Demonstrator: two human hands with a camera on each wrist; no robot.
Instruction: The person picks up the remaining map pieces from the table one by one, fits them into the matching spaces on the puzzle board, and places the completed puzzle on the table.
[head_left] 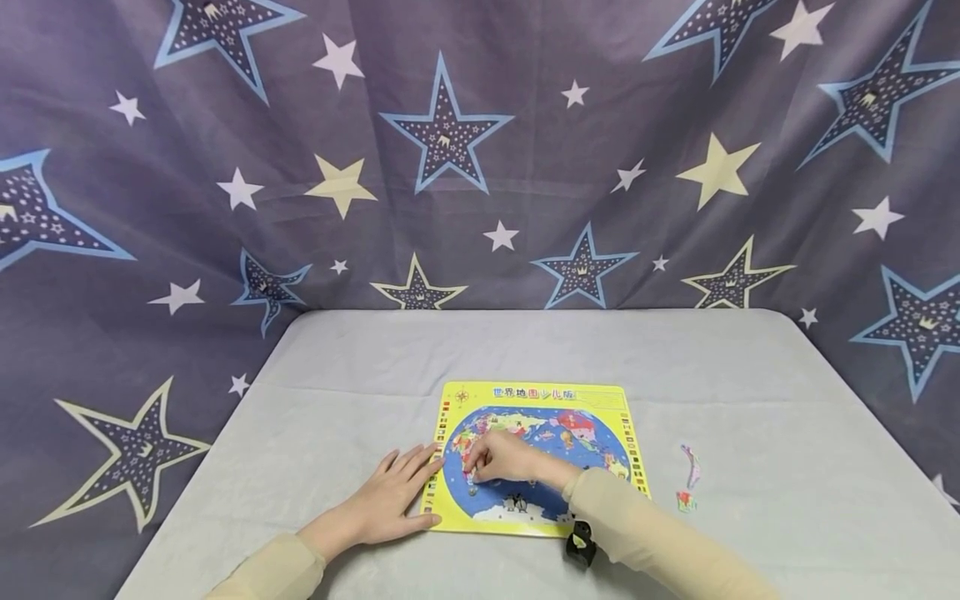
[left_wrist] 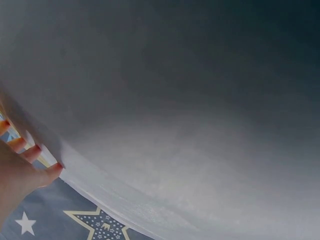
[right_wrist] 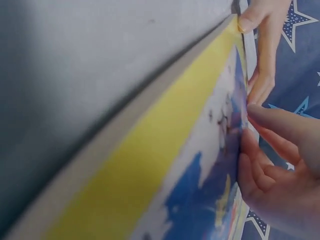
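A yellow-bordered world map puzzle board [head_left: 525,527] with a blue ocean lies on the table. My left hand [head_left: 393,497] rests flat with fingers spread, its fingertips and thumb at the board's left edge. Over the left part of the map, my right hand [head_left: 504,457] has its fingers curled, thumb and forefinger pinching a small pinkish puzzle piece [head_left: 468,477] close against the board. Most of that piece is hidden by the fingers. In the right wrist view the fingertips sit right at the map's surface.
Two loose puzzle pieces lie right of the board: a long purple piece [head_left: 691,467] and a small red and green piece [head_left: 686,500]. The table [head_left: 360,400] has a grey cloth cover. A star-patterned curtain [head_left: 480,225] hangs behind it. A black wrist strap [head_left: 580,546] shows under my right forearm.
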